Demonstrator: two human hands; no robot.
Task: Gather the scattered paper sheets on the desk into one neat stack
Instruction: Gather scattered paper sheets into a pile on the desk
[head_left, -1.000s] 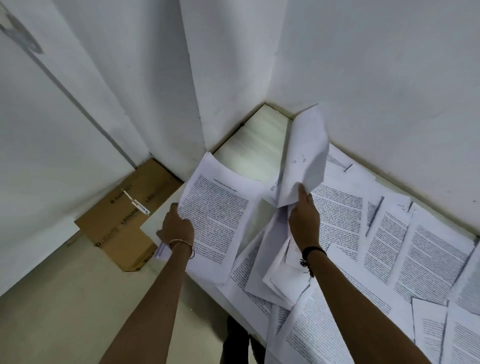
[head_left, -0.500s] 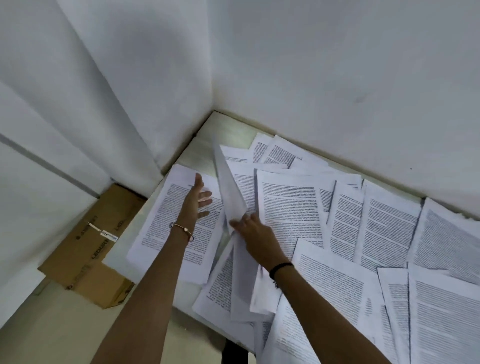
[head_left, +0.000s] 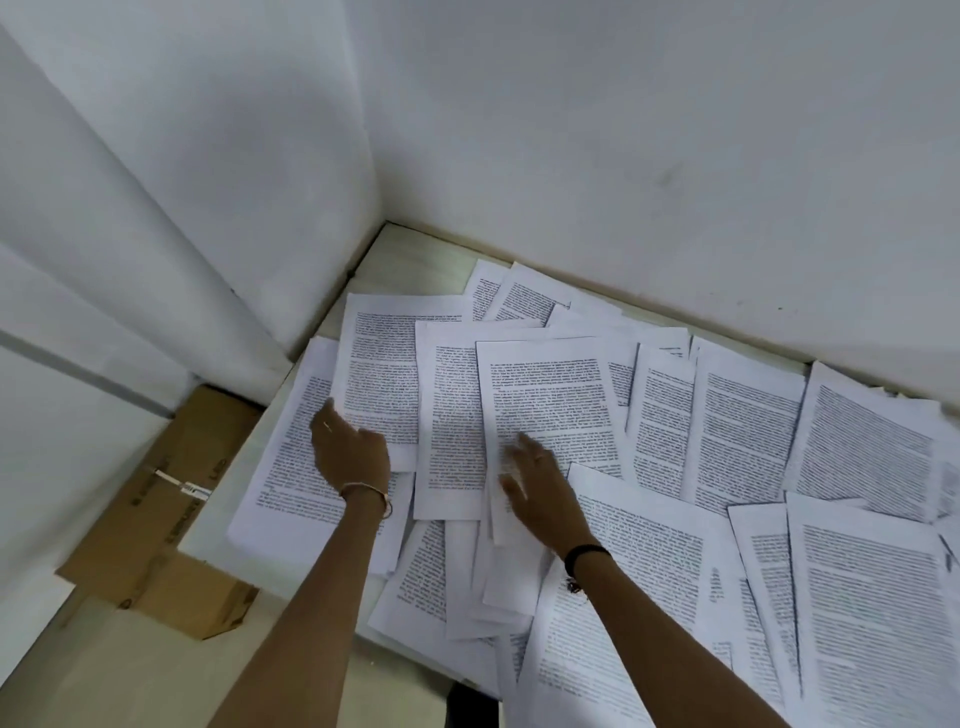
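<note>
Several printed paper sheets lie scattered and overlapping across the pale desk (head_left: 410, 254). At the desk's left end my left hand (head_left: 349, 451) rests on two overlapping sheets: a lower sheet (head_left: 291, 467) that juts over the desk's left edge and a sheet (head_left: 387, 364) on top of it. My right hand (head_left: 537, 488) lies with its fingers spread on a sheet in the middle (head_left: 550, 395). Neither hand grips a sheet. More sheets (head_left: 857, 597) cover the right side of the desk.
White walls meet at the desk's far corner (head_left: 384, 218). A brown cardboard box (head_left: 166, 519) lies on the floor to the left of the desk. Some sheets hang over the desk's front edge (head_left: 415, 623).
My right hand has let go of the sheet it held up; that sheet now lies flat at the left end. My left hand has moved onto that sheet's lower corner. The camera has turned right.
</note>
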